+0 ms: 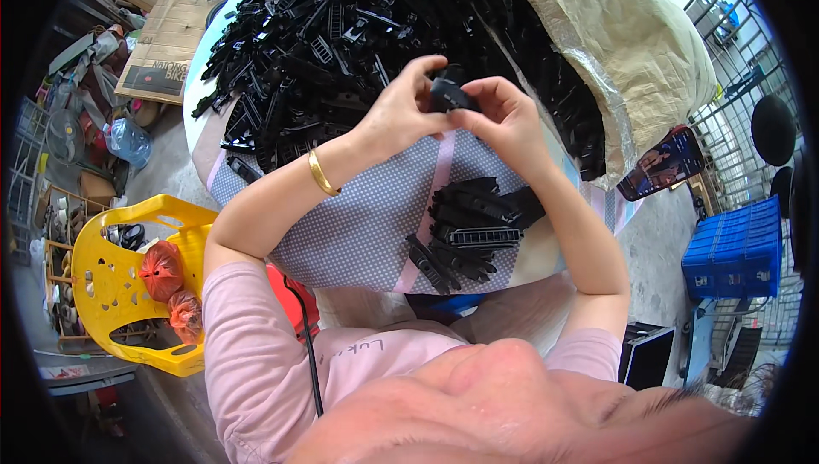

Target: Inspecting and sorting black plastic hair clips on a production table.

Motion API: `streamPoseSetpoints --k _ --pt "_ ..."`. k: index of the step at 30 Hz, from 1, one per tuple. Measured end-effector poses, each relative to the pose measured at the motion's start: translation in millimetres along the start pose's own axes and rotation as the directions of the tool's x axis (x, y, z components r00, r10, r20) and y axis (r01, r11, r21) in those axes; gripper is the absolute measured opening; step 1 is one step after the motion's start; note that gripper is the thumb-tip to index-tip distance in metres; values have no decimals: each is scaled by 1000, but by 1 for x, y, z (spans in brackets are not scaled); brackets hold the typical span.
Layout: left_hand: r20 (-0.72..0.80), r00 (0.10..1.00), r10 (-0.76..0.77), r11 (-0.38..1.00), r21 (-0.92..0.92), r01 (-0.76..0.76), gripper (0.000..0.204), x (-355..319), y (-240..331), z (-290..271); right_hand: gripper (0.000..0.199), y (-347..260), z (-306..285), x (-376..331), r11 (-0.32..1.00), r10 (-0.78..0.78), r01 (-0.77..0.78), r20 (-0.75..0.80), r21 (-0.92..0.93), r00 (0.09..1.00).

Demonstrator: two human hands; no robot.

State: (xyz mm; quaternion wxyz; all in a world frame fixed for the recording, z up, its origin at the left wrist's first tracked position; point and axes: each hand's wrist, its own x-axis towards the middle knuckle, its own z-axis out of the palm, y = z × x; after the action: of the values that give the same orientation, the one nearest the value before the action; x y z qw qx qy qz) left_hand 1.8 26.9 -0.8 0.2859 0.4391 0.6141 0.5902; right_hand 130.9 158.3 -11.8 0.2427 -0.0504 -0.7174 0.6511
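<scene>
Both hands are raised over the table and meet on one small black plastic part (447,93). Left hand (401,110) pinches it from the left, fingers curled over its top, thumb at its lower edge; gold bangle (322,173) sits on that wrist. Right hand (503,118) grips the same part from the right, fingertips wrapped over its right end. Part sits between the two hands, held clear of the table, above the dotted grey-and-pink cloth (367,225). How the part is oriented can't be made out, too small and dark. Behind the hands, a big heap of black plastic strips (316,37) covers most of the round table (198,80). Nearer the person, just under the right forearm, a smaller stack of black parts (469,229) lies on the cloth, some with ribbed slots. Right of the heap: a crumpled tan sack (631,37) with a clear liner. A phone (665,163) with a lit screen is propped at the table's right edge. Left of the person, a yellow plastic chair (111,281) holds two tied orange bags (162,272). Blue crate (738,251) stands on the floor at right. Flattened cardboard (171,33) lies at top left.
</scene>
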Motion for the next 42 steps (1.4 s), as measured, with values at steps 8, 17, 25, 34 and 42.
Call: streamPoseSetpoints --k 8,17,25,34,42 --pt "7 988 153 947 284 -149 44 -7 0 2 28 -5 3 -4 953 -141 124 -44 -277 989" --pt "-29 991 129 989 77 -126 41 -11 2 -1 25 -7 8 -9 825 -227 140 -94 -547 969" --pt "-6 999 33 999 -16 -33 40 -13 10 -9 33 -9 12 -9 660 -462 347 3 -666 887" --pt "43 986 158 966 201 -164 27 -10 10 -6 43 -21 -5 -4 793 -9 95 143 -602 990" --pt "161 986 43 998 49 -51 34 -8 4 -19 35 -19 -1 -8 698 -87 114 74 -707 993"
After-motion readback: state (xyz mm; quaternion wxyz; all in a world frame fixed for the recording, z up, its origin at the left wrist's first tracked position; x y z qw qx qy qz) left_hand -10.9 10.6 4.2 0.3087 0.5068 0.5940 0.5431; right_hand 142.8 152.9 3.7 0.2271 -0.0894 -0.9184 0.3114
